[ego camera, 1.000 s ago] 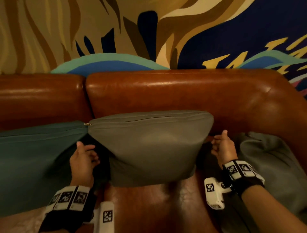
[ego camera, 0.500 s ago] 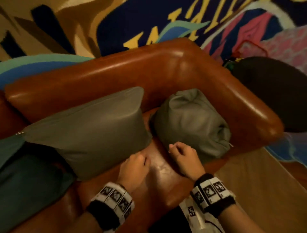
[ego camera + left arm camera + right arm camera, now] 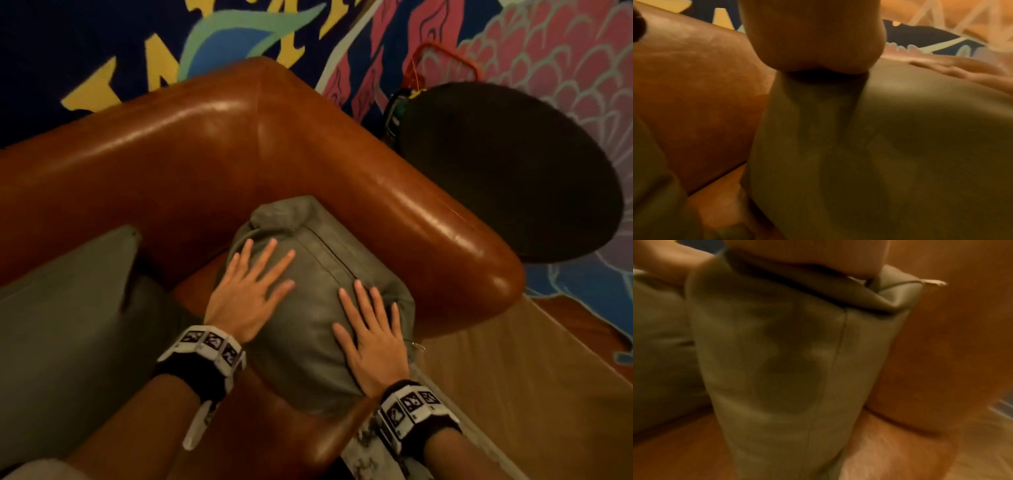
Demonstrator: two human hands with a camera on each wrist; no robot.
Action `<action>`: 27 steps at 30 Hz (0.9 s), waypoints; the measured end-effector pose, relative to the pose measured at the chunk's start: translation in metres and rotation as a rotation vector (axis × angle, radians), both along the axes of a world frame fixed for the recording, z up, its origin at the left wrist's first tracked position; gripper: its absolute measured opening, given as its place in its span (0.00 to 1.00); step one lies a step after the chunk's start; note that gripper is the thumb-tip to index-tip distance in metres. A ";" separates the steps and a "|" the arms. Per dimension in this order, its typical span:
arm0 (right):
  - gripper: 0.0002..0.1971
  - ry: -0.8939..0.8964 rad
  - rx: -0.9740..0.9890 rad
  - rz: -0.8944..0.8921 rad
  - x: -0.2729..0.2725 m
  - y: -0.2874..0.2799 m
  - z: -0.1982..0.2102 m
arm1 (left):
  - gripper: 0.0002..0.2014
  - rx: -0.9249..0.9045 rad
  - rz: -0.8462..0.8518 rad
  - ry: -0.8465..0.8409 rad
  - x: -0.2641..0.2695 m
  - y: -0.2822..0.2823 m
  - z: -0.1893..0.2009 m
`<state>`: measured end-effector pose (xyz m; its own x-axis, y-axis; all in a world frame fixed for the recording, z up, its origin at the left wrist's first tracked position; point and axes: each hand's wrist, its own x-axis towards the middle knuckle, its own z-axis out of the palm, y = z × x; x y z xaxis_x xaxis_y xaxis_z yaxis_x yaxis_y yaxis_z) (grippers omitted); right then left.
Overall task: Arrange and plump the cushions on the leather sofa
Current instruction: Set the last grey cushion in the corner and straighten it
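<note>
A crumpled grey-green cushion (image 3: 315,308) stands in the right corner of the brown leather sofa (image 3: 239,147), against the armrest. My left hand (image 3: 250,284) lies flat on its upper left side, fingers spread and straight. My right hand (image 3: 371,329) lies flat on its right side near the zip seam, fingers straight too. A second grey-green cushion (image 3: 68,308) leans on the backrest to the left. In the left wrist view my palm (image 3: 809,37) presses the cushion (image 3: 879,146). The right wrist view shows the cushion (image 3: 787,369) under my palm (image 3: 803,254).
A dark round side table (image 3: 507,171) stands just beyond the armrest (image 3: 445,246). A painted mural covers the wall (image 3: 102,51) behind the sofa. Wooden floor (image 3: 513,394) shows at the lower right. The sofa's front seat edge (image 3: 274,438) lies below the cushion.
My view swung right, from the middle cushion to the corner one. Both hands went from curled near the seat to flat and spread on the corner cushion.
</note>
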<state>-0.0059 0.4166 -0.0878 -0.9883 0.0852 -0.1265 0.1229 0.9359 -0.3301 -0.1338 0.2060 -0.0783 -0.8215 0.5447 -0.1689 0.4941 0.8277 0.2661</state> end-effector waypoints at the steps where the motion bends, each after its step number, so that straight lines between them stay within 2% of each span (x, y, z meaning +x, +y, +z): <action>1: 0.25 0.004 -0.036 -0.012 0.001 0.007 -0.003 | 0.33 0.015 0.019 -0.025 -0.006 -0.001 0.002; 3: 0.25 0.043 -0.214 -0.096 0.000 0.013 -0.003 | 0.34 0.083 0.080 -0.018 -0.014 0.001 0.010; 5: 0.25 0.188 -0.384 -0.337 -0.002 0.018 -0.004 | 0.32 0.179 0.196 0.097 -0.024 0.004 0.021; 6: 0.26 0.228 -0.380 -0.435 -0.001 0.022 -0.005 | 0.28 0.182 0.244 0.192 -0.030 0.004 0.023; 8: 0.31 0.221 -0.235 -0.443 0.005 0.025 -0.004 | 0.24 0.171 0.287 0.316 -0.045 0.004 0.026; 10: 0.38 0.183 -0.246 -0.403 0.015 0.020 -0.002 | 0.24 0.243 0.192 0.367 -0.050 0.005 0.030; 11: 0.39 0.181 -0.293 -0.424 0.018 0.012 0.003 | 0.25 0.286 0.103 0.392 -0.047 0.005 0.029; 13: 0.34 0.222 -0.269 -0.402 0.023 -0.009 0.014 | 0.27 0.283 -0.171 0.457 -0.030 0.002 0.023; 15: 0.29 0.245 -0.132 -0.226 0.030 -0.039 0.021 | 0.28 0.227 -0.461 0.522 -0.009 -0.012 0.007; 17: 0.37 0.242 0.031 -0.013 0.036 -0.072 0.010 | 0.30 0.184 -0.623 0.582 -0.001 -0.029 -0.009; 18: 0.41 0.234 0.091 0.060 0.036 -0.089 0.001 | 0.30 0.161 -0.656 0.596 -0.002 -0.036 -0.016; 20: 0.43 0.218 0.140 0.079 0.031 -0.111 -0.012 | 0.32 0.120 -0.698 0.587 -0.009 -0.042 -0.028; 23: 0.33 0.162 0.122 -0.057 0.012 -0.110 -0.021 | 0.32 0.085 -0.721 0.560 -0.025 -0.029 -0.041; 27: 0.32 0.090 0.149 -0.158 -0.012 -0.078 -0.028 | 0.37 0.084 -0.684 0.521 -0.045 0.017 -0.047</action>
